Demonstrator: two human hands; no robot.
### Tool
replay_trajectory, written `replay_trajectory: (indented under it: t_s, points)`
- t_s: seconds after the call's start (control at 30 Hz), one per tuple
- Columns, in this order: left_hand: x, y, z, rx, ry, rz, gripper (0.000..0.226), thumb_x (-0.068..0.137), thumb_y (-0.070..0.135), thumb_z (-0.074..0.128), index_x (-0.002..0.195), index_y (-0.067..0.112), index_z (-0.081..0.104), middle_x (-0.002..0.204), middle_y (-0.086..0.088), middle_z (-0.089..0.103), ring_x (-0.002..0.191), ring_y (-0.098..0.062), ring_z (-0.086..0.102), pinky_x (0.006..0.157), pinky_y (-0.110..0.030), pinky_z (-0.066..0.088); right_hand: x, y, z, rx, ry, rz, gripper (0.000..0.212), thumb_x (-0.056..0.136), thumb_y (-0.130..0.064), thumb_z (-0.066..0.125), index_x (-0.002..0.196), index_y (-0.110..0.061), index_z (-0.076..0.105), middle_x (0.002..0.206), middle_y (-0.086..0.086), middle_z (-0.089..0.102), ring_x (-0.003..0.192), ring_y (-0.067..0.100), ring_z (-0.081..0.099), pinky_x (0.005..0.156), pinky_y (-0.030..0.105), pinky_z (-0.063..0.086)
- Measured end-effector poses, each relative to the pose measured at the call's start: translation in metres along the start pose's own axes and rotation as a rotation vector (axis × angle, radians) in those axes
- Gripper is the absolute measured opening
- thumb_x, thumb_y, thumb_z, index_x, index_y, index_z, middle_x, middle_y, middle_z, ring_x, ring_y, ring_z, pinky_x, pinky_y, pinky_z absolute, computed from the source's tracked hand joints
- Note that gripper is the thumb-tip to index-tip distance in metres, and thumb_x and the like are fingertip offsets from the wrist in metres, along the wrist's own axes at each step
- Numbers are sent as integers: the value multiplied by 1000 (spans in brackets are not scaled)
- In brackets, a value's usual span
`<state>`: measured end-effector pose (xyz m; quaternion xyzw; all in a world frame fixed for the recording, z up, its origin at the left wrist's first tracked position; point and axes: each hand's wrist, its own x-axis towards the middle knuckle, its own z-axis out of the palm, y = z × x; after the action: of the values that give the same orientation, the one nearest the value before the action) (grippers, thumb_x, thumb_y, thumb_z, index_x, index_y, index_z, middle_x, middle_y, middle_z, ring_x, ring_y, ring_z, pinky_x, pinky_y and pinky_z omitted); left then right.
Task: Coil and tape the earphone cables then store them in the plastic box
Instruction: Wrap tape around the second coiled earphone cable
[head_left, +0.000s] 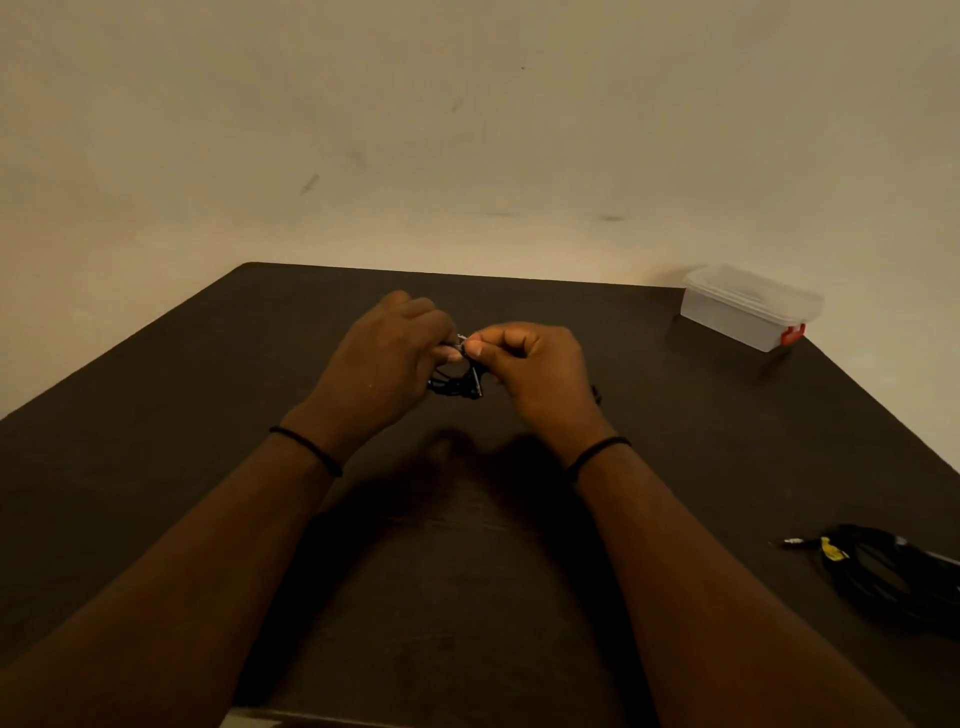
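Note:
A small black earphone cable bundle (460, 382) hangs between my two hands above the middle of the dark table (208, 467). My left hand (387, 358) grips the coiled loops from the left. My right hand (535, 366) pinches the cable's end at the top of the bundle with thumb and forefinger. Most of the coil is hidden behind my fingers. The clear plastic box (750, 306) with a lid and a red latch stands at the far right of the table, well away from both hands.
A second black cable coil (883, 569) with a yellow tape band and a small plug lies near the right edge of the table. A plain beige wall rises behind the table's far edge.

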<state>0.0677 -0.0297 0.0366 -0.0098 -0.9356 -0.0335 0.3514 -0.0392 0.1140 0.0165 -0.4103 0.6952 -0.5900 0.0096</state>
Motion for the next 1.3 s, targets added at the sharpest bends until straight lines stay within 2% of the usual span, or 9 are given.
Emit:
replay_trajectory:
  t_s: [0.23, 0.4, 0.53, 0.67, 0.77, 0.87, 0.97, 1.2, 1.3]
  points:
    - [0, -3, 5, 47, -7, -8, 17, 86, 25, 59, 88, 10, 66, 85, -7, 60, 78, -22, 49, 61, -33, 38, -1, -9, -6, -89, -162, 50, 8, 90, -21, 68, 88, -15, 73, 77, -8, 66, 64, -3, 56, 62, 14, 47]
    - [0, -2, 8, -62, -55, -1, 16, 86, 27, 60, 90, 14, 68, 88, -3, 61, 83, -21, 52, 67, -34, 42, -1, -13, -9, -253, -291, 104, 14, 94, -27, 62, 83, -19, 64, 74, -10, 56, 63, 2, 47, 61, 18, 37]
    - [-3, -4, 11, -244, -94, -119, 7, 88, 17, 66, 95, 18, 69, 90, 2, 68, 84, -16, 60, 73, -39, 51, -2, -9, -8, -205, -261, 124, 18, 93, -26, 64, 76, -27, 66, 75, -4, 65, 64, 5, 52, 62, 21, 43]
    - [-2, 3, 6, -293, -50, -88, 20, 89, 14, 66, 107, 20, 71, 102, 9, 71, 90, -5, 63, 76, -17, 47, -1, -9, -9, -120, -175, 163, 24, 93, -24, 64, 79, -7, 72, 78, 18, 68, 63, 16, 55, 61, 29, 49]
    - [-1, 7, 6, -252, -59, -62, 19, 88, 12, 66, 104, 18, 73, 97, 4, 72, 87, -10, 64, 76, -26, 50, -4, -14, -7, -115, -190, 223, 31, 95, -27, 62, 76, -4, 70, 67, 13, 57, 57, 15, 45, 56, 26, 41]
    - [0, 5, 8, -252, -90, -109, 15, 85, 11, 69, 97, 18, 74, 88, 1, 72, 79, -14, 62, 71, -36, 51, -5, -20, -8, -88, -267, 322, 32, 97, -29, 57, 75, -8, 67, 71, 12, 49, 59, 17, 38, 55, 26, 33]
    - [0, 5, 5, -289, -107, -121, 16, 84, 11, 70, 98, 18, 74, 90, 2, 71, 79, -11, 61, 71, -25, 47, -6, -24, -8, -78, -302, 365, 34, 99, -31, 53, 84, -4, 66, 71, 10, 46, 60, 17, 37, 56, 27, 31]
    - [-4, 3, 6, -430, -139, -237, 17, 87, 11, 68, 98, 22, 75, 90, 9, 72, 82, -1, 64, 74, -10, 47, -7, -19, -6, -106, -215, 283, 41, 101, -32, 49, 90, 2, 68, 78, 17, 55, 69, 22, 44, 65, 33, 39]
    - [-6, -2, 10, -487, -138, -330, 15, 88, 12, 66, 97, 21, 74, 82, 6, 71, 76, -5, 65, 75, -21, 53, -6, -14, -4, -172, -186, 215, 22, 92, -33, 65, 99, -12, 66, 86, 7, 67, 75, 14, 60, 72, 29, 51]
